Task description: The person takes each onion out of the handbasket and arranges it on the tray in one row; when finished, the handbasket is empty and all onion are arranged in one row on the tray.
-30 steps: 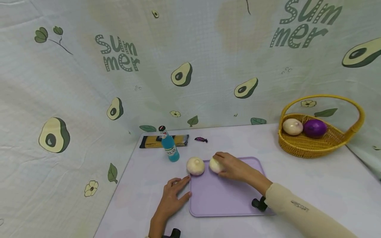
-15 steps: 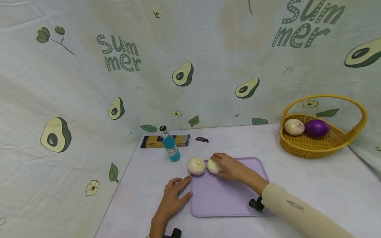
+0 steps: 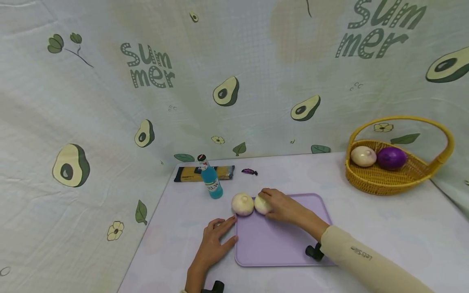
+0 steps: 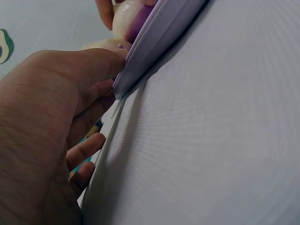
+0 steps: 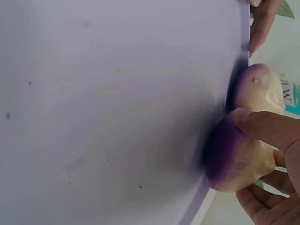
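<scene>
A purple-and-white turnip (image 3: 261,205) sits at the back-left part of the lilac tray (image 3: 278,246). My right hand (image 3: 283,206) grips it, thumb on its purple side in the right wrist view and fingers round the pale side. Right beside it, at the tray's back-left corner, is a second turnip (image 3: 242,204), also seen past the thumb in the right wrist view. My left hand (image 3: 216,242) rests at the tray's left edge with fingers extended. In the left wrist view its thumb and forefinger touch the tray's rim (image 4: 136,61), while the other fingers reach out loosely.
At the back right stands a yellow wicker basket (image 3: 381,186) holding a white turnip-like vegetable (image 3: 363,156) and a purple onion (image 3: 392,158). A blue bottle (image 3: 211,182) stands before a flat yellow-black packet (image 3: 188,174) at the back left. A wrapped candy (image 3: 250,171) lies nearby.
My right hand has moved slightly left with its turnip, closing the gap to the second turnip. The left hand stays at the tray's edge. The head view has shifted a little.
</scene>
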A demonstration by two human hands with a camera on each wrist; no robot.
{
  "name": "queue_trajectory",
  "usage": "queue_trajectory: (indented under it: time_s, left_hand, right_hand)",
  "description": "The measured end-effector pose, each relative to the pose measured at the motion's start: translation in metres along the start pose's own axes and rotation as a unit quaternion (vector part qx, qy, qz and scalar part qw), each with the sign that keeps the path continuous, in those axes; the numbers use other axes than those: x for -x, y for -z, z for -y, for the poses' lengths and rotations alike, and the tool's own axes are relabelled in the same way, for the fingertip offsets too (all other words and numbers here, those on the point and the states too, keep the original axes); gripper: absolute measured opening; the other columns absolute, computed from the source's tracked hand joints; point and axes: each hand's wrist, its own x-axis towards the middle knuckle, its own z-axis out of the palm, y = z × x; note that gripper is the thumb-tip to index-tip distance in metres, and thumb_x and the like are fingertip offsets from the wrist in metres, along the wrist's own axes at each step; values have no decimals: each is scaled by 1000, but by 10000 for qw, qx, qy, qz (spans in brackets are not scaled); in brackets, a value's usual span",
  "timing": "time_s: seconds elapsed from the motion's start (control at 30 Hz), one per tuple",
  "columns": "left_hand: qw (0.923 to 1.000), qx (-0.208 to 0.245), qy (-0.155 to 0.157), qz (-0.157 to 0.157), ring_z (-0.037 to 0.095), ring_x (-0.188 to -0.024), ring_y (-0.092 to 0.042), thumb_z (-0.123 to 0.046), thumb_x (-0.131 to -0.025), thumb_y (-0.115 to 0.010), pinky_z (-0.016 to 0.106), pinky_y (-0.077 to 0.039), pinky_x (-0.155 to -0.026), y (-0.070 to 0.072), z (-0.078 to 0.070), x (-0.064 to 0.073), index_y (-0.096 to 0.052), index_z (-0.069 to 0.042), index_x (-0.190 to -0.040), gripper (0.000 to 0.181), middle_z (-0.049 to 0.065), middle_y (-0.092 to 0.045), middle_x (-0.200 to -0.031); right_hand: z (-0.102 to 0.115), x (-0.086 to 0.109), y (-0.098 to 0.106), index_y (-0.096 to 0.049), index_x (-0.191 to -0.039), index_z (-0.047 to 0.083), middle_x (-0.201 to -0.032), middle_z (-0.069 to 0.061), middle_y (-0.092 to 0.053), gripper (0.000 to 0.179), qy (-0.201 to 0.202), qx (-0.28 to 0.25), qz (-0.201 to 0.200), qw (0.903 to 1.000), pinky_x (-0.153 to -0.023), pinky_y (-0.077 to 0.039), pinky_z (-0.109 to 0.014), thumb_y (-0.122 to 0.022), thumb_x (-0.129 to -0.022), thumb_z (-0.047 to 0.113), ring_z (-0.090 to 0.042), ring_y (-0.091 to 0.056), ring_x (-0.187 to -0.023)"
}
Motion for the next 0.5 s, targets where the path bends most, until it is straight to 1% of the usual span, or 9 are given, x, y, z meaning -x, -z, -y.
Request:
queue_trajectory:
  time_s: [0.13, 0.2, 0.37, 0.5]
  left_hand:
    - [10000, 8, -19, 4, 21, -133, -40, -48, -94, -65, 56, -30, -103, 0, 0, 0, -55, -29, -145, 55, -17, -50, -147]
    - [10000, 10, -26, 6, 21, -133, -40, -48, -94, -64, 56, -29, -104, -1, 0, 0, -55, -29, -146, 55, -17, -50, -147]
    - [10000, 32, -17, 3, 21, -133, -40, -48, -94, -65, 56, -29, -104, -1, 0, 0, -55, -29, -145, 55, -17, -50, -147]
    - [10000, 26, 6, -4, 21, -133, -40, -48, -94, -65, 56, -29, -104, -1, 0, 1, -55, -29, -145, 55, -17, -50, -147]
  right_hand:
    - [1, 1, -1, -57, -130, -9, -132, -26, -55, 63, 21, -19, -97, 9999, -101, -44, -53, -85, -76, 8, -43, -53, -121]
    - [1, 2, -1, -56, -132, -10, -134, -27, -54, 65, -8, -41, -109, 9999, -102, -43, -54, -85, -77, 8, -44, -52, -122]
    - [4, 3, 0, -48, -140, -12, -140, -28, -49, 76, -43, -84, -79, 9999, -108, -37, -55, -85, -78, 11, -44, -46, -130]
    - [4, 2, 0, -45, -142, -11, -144, -26, -47, 78, -184, -77, -49, 9998, -111, -33, -54, -84, -81, 16, -42, -43, -134]
